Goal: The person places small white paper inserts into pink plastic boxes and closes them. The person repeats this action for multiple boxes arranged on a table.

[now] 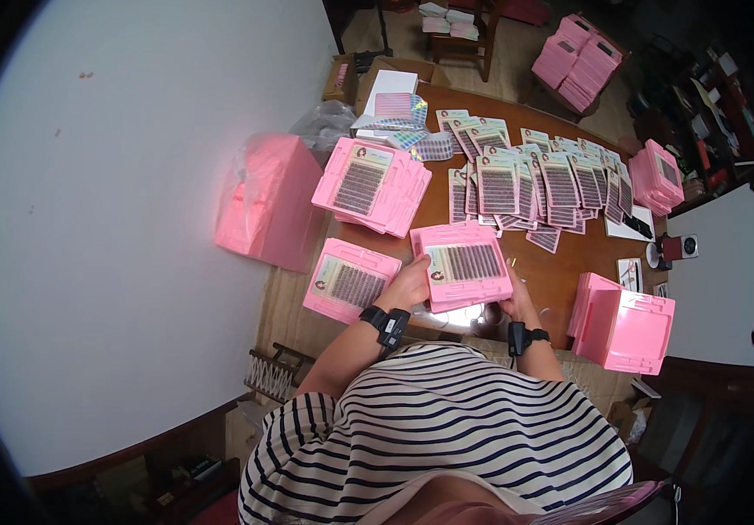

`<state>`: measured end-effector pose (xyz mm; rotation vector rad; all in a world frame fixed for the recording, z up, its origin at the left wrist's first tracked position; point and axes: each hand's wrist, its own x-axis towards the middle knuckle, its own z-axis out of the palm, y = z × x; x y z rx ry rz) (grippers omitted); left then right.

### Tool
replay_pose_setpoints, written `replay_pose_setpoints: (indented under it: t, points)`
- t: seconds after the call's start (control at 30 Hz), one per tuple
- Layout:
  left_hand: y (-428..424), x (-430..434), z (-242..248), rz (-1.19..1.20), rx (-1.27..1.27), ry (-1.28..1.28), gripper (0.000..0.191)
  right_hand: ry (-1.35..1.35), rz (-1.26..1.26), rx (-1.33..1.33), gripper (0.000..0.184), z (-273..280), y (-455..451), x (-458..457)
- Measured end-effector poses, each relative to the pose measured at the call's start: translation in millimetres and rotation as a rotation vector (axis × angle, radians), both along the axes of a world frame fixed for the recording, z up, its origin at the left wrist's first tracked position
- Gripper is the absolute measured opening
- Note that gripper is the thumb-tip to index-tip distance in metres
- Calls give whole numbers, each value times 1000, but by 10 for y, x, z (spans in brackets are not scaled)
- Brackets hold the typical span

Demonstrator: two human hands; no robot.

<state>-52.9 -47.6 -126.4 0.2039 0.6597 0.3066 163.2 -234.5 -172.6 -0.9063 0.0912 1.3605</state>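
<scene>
Between my two hands is a small stack of pink plastic trays (475,298), above the near edge of the table. A false-eyelash card (474,263) with rows of dark lash clusters lies in its top tray. My left hand (411,283) grips the left side, the thumb on the rim. On the right side, my right hand (516,294) holds the stack, its fingers partly hidden. Left of my left hand lies another pink tray (324,308) with a lash card in it. Farther back stands a fanned stack of pink trays (413,190), also topped by a lash card.
Many loose lash cards (499,187) overlap across the wooden table (514,262). Sticker strips (434,147) lie at the back left. Tray stacks (642,331) stand at the right edge. A large pink bagged block (278,203) sits by the wall. A phone-like device (679,247) stands right.
</scene>
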Motion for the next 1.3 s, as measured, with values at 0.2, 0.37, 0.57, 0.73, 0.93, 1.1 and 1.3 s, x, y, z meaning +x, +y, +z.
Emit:
replay_pose_setpoints:
  t: [0.2,0.37,0.57,0.73,0.93,1.1,1.3]
  points:
    - [-28,-6,-102,-15,-33,-9,37,-84,85,-28,39,91,-420,16]
    - [-52,39,-49,-42,-78,92,40,-11,3,46,42,26,-553,-82]
    - [-72,87,67,-97,-108,137,45,32,-106,41,33,13,-590,-186]
    - [-121,138,-39,-70,-115,118,41,-36,-141,23,12,117,-550,-281]
    - [-44,92,-121,-80,-97,53,37,-69,-89,25,5,84,-579,-305]
    - [64,-91,264,-114,60,62,40,-54,-45,-139,9,15,-688,-401]
    - [443,-828,674,-331,544,167,42,-247,66,-328,16,255,-609,-410]
